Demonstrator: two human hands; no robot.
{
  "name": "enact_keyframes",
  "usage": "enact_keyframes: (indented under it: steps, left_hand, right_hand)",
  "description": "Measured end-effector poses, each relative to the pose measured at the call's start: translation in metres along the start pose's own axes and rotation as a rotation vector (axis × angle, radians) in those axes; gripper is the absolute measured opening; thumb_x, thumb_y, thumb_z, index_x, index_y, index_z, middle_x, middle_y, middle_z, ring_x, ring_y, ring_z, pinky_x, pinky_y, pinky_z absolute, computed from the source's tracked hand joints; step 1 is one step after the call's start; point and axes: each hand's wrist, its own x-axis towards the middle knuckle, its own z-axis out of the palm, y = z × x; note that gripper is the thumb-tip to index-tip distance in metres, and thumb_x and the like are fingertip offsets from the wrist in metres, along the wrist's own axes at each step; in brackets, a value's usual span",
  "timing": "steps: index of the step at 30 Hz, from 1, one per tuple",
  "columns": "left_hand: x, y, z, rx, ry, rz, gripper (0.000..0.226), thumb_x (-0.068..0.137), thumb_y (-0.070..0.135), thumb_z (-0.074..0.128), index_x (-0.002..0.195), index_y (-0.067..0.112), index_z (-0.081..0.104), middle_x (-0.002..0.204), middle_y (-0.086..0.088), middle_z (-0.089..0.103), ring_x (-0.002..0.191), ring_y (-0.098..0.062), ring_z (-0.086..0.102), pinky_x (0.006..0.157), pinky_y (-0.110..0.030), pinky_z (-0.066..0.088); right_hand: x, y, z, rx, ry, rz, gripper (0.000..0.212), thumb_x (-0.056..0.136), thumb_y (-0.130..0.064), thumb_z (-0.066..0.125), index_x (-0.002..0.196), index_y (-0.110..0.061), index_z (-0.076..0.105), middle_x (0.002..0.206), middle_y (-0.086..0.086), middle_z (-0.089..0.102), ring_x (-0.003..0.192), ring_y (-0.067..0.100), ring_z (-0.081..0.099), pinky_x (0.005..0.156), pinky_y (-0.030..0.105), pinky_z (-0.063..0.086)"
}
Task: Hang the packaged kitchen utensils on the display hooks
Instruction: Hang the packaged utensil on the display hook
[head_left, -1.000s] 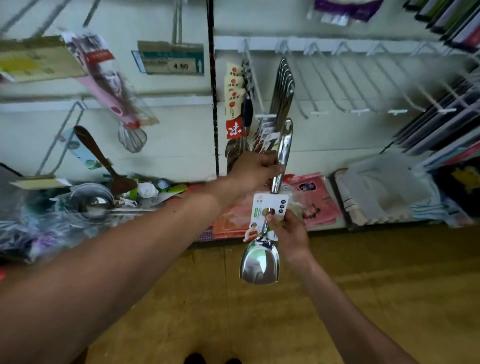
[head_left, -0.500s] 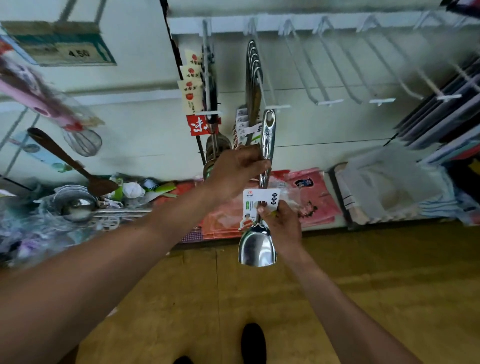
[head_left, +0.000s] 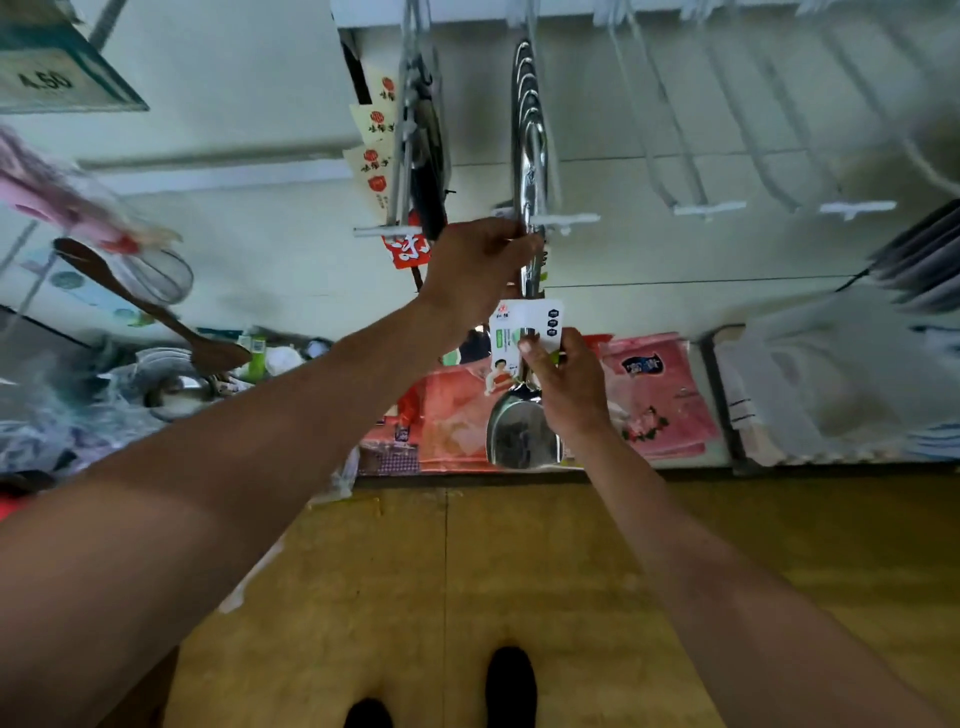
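The spatula (head_left: 524, 431) stood upright, handle top level with the hook (head_left: 566, 219) tip, the left hand (head_left: 483, 265) pinching the handle just below it and the right hand (head_left: 566, 384) pinching the spatula lower, at its label (head_left: 524, 325).

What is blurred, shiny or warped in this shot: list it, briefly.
Head view: motion blur smears the pink package at left and the empty hooks at right; head view: the steel spatula in the left hand and right hand is sharper, with glare on its handle; head view: wide-angle distortion stretches the left forearm.
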Motion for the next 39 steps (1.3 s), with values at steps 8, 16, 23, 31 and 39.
enact_keyframes:
  steps: [8,16,23,31,39]
  left_hand:
    - [0.017,-0.015,-0.003,0.024,0.072,0.011,0.006,0.083,0.024,0.076,0.089,0.026,0.072,0.083,0.001,0.076,0.08,-0.019,0.073,0.081,-0.046,0.059]
    - [-0.007,-0.044,-0.04,0.247,0.042,0.011,0.031,0.095,0.04,0.061,0.119,0.023,0.071,0.105,0.013,0.072,0.095,0.002,0.066,0.088,-0.014,0.05]
    - [-0.069,-0.112,-0.14,0.19,0.292,-0.099,0.03,0.096,0.034,0.064,0.114,0.011,0.072,0.103,0.001,0.073,0.097,-0.01,0.068,0.094,-0.034,0.055]
    - [-0.171,-0.162,-0.292,0.367,0.456,-0.155,0.055,0.094,0.063,0.051,0.132,0.025,0.061,0.134,0.002,0.062,0.124,-0.015,0.056,0.106,-0.032,0.043]
    - [-0.302,-0.21,-0.443,0.399,0.656,-0.263,0.06,0.099,0.055,0.047,0.144,0.014,0.05,0.146,-0.008,0.052,0.134,-0.022,0.047,0.111,-0.033,0.038]
  right_hand:
    - [0.04,0.0,0.011,-0.068,0.032,-0.009,0.016,0.093,-0.032,0.067,0.086,-0.029,0.053,0.083,-0.014,0.059,0.074,-0.003,0.054,0.06,0.007,0.037]
    - [0.039,-0.005,0.022,-0.167,0.15,0.009,0.025,0.096,-0.027,0.062,0.112,-0.008,0.065,0.105,-0.003,0.059,0.095,0.012,0.057,0.074,0.012,0.041]
    - [-0.016,-0.008,0.102,-0.2,-0.094,-0.043,0.028,0.102,-0.029,0.052,0.111,-0.007,0.064,0.102,0.006,0.066,0.094,0.016,0.062,0.08,0.022,0.049]
    - [-0.094,-0.062,0.249,-0.315,-0.425,-0.345,0.033,0.103,-0.037,0.045,0.117,-0.015,0.064,0.114,0.001,0.067,0.102,0.012,0.062,0.083,0.022,0.05]
    - [-0.196,-0.126,0.413,-0.467,-0.62,-0.623,0.059,0.098,-0.051,0.035,0.138,-0.012,0.052,0.136,0.009,0.058,0.126,0.024,0.051,0.104,0.036,0.044]
